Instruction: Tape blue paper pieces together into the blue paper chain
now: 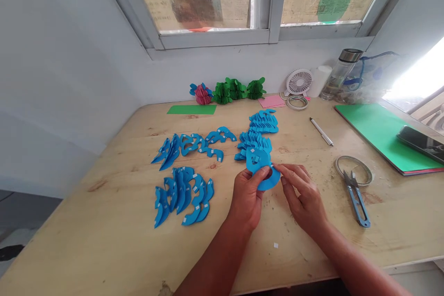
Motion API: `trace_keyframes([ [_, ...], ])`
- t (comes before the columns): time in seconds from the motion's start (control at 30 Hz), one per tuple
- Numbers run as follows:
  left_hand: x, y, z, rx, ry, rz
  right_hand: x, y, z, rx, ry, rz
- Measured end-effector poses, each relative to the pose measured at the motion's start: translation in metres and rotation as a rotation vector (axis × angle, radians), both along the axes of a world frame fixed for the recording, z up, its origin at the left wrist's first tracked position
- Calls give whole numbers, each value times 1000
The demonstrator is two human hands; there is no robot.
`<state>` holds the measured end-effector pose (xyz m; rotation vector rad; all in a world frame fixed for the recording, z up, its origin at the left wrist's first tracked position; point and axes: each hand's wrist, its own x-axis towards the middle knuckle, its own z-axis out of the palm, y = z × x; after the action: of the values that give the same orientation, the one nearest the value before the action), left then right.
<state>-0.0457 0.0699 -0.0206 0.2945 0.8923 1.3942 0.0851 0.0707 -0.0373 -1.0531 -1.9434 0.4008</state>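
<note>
My left hand (pixel 247 196) grips a curved blue paper cutout (pixel 265 184) with an opening in it, thumb across its front. Small white squares are stuck on the paper. At the cutout's right edge, the fingertips of my right hand (pixel 303 194) touch a small white spot; what they pinch is too small to make out. Just behind lies a fanned stack of blue paper pieces (pixel 255 138), with another blue stack (pixel 264 122) beyond it. To the left are more blue cutouts with white squares, in a back row (pixel 190 143) and a front group (pixel 182 189).
Blue snips (pixel 359 203) lie by a tape roll (pixel 354 159) on the right. A pen (pixel 321 132), green sheets (pixel 378 134) and a phone (pixel 421 143) are farther right. Folded paper figures (pixel 236 90), a small fan (pixel 299 82) and a bottle (pixel 342 74) stand along the wall.
</note>
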Motion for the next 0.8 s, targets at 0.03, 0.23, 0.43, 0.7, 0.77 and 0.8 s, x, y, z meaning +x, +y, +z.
trace_keyframes([
  [0.03,0,0,0,3,-2,-2,0,0,0,2,0,0],
  [0.23,0,-1,1,1,-1,-9,0,0,1,3,3,3],
  [0.43,1,0,2,-14,61,3,0,0,0,11,10,13],
  [0.7,1,1,2,-4,147,27,-1,-2,3,13,25,-10],
  [0.77,2,1,1,9,162,19,-1,-2,2,12,35,-29],
  [0.8,2,1,1,18,167,15,-1,-2,1,9,39,-39],
])
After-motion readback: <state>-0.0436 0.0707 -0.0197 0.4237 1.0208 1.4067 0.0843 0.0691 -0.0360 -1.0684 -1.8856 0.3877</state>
